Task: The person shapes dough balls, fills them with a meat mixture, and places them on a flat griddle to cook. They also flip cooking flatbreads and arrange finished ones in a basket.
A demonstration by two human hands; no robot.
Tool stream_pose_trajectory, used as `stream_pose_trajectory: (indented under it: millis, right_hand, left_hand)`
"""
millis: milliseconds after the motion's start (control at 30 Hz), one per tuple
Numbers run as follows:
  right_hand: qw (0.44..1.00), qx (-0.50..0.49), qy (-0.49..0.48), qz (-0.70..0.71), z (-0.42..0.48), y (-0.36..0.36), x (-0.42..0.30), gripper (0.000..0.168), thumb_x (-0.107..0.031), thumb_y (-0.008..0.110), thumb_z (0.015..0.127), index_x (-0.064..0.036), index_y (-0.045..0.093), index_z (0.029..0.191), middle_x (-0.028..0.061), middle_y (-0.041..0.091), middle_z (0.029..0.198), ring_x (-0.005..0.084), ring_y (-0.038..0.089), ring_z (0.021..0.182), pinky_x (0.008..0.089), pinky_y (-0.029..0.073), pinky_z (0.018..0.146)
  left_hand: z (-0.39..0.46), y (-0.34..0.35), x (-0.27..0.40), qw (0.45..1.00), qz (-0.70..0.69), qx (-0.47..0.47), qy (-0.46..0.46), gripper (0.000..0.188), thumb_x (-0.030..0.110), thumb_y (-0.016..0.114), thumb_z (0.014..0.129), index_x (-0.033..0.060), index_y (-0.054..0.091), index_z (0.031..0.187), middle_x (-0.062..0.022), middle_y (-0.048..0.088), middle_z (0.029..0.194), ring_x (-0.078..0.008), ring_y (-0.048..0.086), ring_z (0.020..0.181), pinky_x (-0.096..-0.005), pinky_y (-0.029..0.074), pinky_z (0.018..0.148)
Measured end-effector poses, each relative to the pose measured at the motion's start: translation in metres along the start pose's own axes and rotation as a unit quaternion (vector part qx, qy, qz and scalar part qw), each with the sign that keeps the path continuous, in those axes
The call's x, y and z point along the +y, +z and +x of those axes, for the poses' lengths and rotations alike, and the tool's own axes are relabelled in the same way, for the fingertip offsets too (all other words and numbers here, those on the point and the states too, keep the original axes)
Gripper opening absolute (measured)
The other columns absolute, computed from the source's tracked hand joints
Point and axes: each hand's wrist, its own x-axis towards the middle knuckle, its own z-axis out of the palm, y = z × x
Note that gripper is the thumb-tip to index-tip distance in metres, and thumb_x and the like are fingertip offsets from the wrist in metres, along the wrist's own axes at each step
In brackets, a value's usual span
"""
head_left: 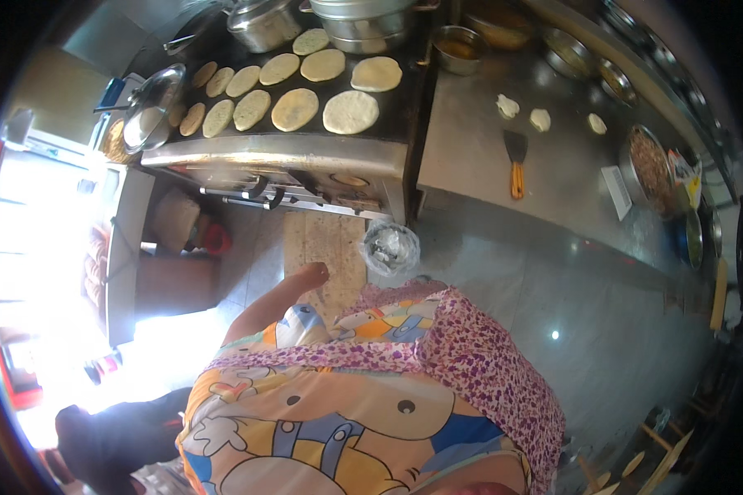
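My left hand (313,276) hangs low in front of my body, over a worn board or mat (326,238) on the floor. Its fingers look curled and partly hidden, and nothing shows in them. My right hand is out of view. Before me is a black griddle (313,127) with a metal front, bearing two rows of round flatbreads (295,110). Those at the right, such as a pale flatbread (350,112), look whiter than the small browned flatbread (193,119) at the left. A wooden-handled spatula (516,164) lies on the steel counter (464,142) to the right.
Pale dough pieces (540,120) dot the counter, near a bowl of minced filling (650,161). Behind the griddle's breads stand a steel pot (263,25) and a steamer (365,25). A glass lid (155,108) leans at left. A plastic-lined bin (391,249) stands on the floor.
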Motion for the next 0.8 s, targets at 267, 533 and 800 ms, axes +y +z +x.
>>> stream_pose_trajectory:
  millis: [267,533,800]
  right_hand:
    - [0.992,-0.042,-0.111,-0.047,0.151,-0.034,-0.072,0.020,-0.017,0.057,0.096,-0.003,0.067,0.107,0.0144,0.069,0.101,0.0228,0.066,0.093,0.0335,0.051,0.082]
    - [0.939,-0.085,-0.325,-0.071,0.310,-0.076,-0.212,0.020,-0.016,0.056,0.096,-0.003,0.067,0.107,0.0143,0.069,0.101,0.0221,0.066,0.093,0.0332,0.050,0.082]
    - [0.853,-0.207,-0.478,0.018,0.346,-0.065,-0.385,0.020,-0.010,0.053,0.096,-0.001,0.065,0.109,0.0114,0.069,0.101,0.0168,0.064,0.094,0.0301,0.049,0.082]
  left_hand:
    - [-0.018,-0.016,0.104,0.960,-0.233,0.070,-0.140,0.026,0.033,0.055,0.089,0.0143,0.067,0.104,-0.0134,0.071,0.085,-0.0302,0.069,0.074,-0.0435,0.054,0.072]
    - [-0.063,0.084,0.161,0.915,-0.299,0.067,-0.262,0.026,0.033,0.055,0.089,0.0130,0.067,0.101,-0.0084,0.070,0.073,-0.0224,0.068,0.064,-0.0363,0.054,0.062]
    - [-0.116,0.142,0.249,0.826,-0.415,0.164,-0.343,0.030,0.033,0.056,0.090,0.0115,0.067,0.107,-0.0090,0.070,0.075,-0.0197,0.066,0.058,-0.0347,0.054,0.058]
